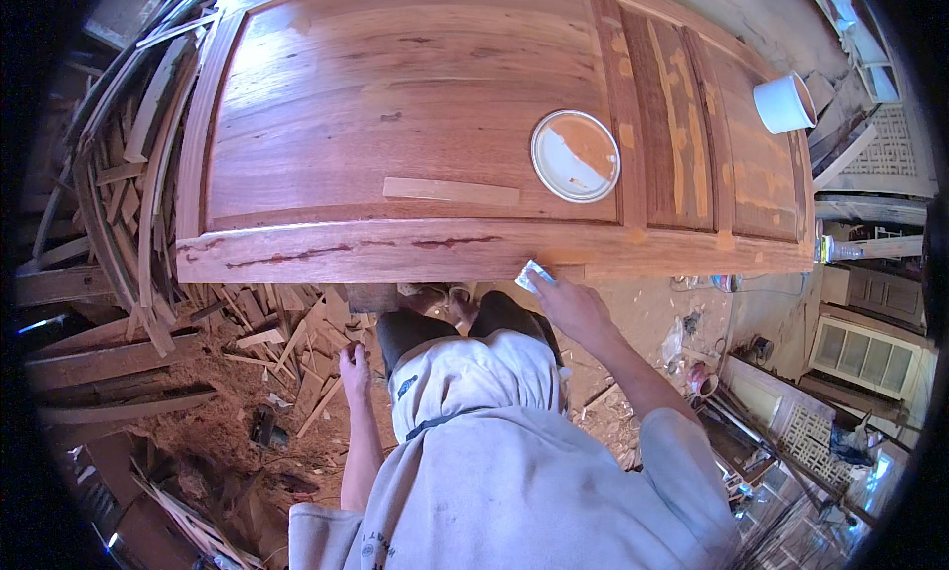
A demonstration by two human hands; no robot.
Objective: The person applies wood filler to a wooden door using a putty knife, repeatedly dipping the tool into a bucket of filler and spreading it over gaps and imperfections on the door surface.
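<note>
While the left hand hangs loose and empty at seven o'clock, the right hand's fingers pinch a small scraper against the door's near edge, apparently filling cracks; next, likely more filler from the lid at one o'clock.

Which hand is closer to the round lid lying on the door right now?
Right. The right hand is at the door's near edge, just below the round lid, holding a small scraper. The left hand hangs empty by the person's side, well below and left of it.
</note>
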